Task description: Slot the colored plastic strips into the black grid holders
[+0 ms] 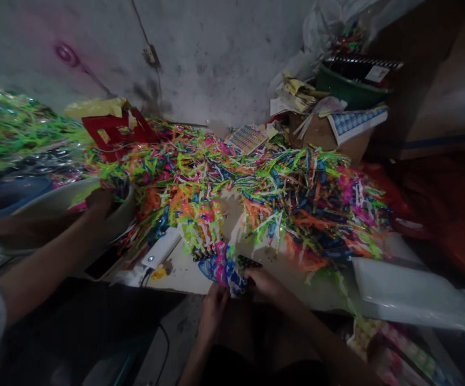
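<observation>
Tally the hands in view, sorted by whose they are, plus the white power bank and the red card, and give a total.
Wearer's hands: 2, left hand and right hand
Co-worker's hand: 1
White power bank: 1
Red card: 1
Total: 5

Both forearms reached forward and converged low at centre, the left hand [213, 306] and right hand [265, 283] close together, fingers curled in a grip.
</observation>
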The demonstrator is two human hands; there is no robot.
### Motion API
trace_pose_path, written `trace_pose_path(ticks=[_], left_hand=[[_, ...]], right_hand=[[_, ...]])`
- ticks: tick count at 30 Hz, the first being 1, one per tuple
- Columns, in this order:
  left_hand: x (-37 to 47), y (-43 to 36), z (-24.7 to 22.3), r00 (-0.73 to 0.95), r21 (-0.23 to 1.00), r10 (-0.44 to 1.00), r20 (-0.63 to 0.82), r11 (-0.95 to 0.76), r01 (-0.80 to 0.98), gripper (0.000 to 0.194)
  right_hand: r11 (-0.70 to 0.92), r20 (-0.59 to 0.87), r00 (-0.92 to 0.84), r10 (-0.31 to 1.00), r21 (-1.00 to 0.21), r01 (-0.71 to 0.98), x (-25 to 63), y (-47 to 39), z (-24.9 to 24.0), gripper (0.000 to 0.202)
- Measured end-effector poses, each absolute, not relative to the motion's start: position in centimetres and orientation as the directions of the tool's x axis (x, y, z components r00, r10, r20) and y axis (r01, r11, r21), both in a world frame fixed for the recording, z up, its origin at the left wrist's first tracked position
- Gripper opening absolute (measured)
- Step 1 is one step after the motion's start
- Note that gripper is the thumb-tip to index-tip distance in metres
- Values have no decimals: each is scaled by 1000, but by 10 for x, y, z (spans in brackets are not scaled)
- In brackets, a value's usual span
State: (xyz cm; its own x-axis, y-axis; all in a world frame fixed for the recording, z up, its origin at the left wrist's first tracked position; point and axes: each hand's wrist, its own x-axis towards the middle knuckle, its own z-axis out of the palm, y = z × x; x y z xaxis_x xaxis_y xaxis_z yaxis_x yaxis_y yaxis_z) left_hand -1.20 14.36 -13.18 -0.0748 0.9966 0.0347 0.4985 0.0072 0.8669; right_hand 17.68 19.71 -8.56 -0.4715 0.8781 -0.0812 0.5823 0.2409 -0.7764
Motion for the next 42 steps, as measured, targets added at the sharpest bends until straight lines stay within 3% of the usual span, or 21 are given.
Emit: trace_pose_path(ticks=[3, 5, 9, 12, 16, 21, 24, 27, 29, 33, 38, 42], left_hand=[[-12, 144, -135, -88, 873, 996, 36, 11, 487, 24], [-13, 144, -135, -88, 871, 995, 37, 11, 491, 25], [-13, 145, -136, -84, 869, 996, 37, 9, 494, 26], [-14, 146, -138, -101, 867, 994, 43, 13, 498, 26], [-15, 146, -140, -96, 879, 992, 76, -21, 475, 26], [-15, 147, -139, -89, 882, 993, 73, -23, 471, 30], [-15, 147, -137, -90, 873, 994, 68, -15, 488, 30], [-14, 146, -135, -78, 876, 995, 63, -18, 482, 28], [-14, 145, -134, -76, 881, 995, 58, -15, 473, 26], [-13, 144, -133, -69, 878, 997, 39, -2, 478, 26], [-12, 144, -133, -75, 872, 997, 21, 18, 489, 29], [-12, 144, -131, -76, 869, 997, 30, 11, 495, 31]], right_hand=[[124, -170, -417, 893, -797, 590, 191, 202, -83, 17], [-1, -202, -221, 954, -740, 673, 199, 210, -78, 19], [-212, -103, 186, 977, -534, 819, 205, 232, -64, 28], [-276, -86, 269, 959, -484, 830, 204, 245, -61, 27], [-333, -124, 319, 940, -552, 765, 205, 257, -66, 22], [-442, -376, 233, 897, -791, 423, 207, 254, -75, 16], [-462, -443, 129, 887, -848, 259, 209, 238, -81, 10], [-482, -480, -55, 876, -875, -43, 212, 213, -84, 18], [-497, -467, -199, 862, -855, -149, 214, 196, -83, 26], [-454, -392, -347, 852, -883, -117, 215, 173, -74, 27], [-300, -293, -203, 934, -954, -2, 207, 173, -77, 31], [-145, -173, -200, 964, -978, 148, 202, 177, -99, 31]])
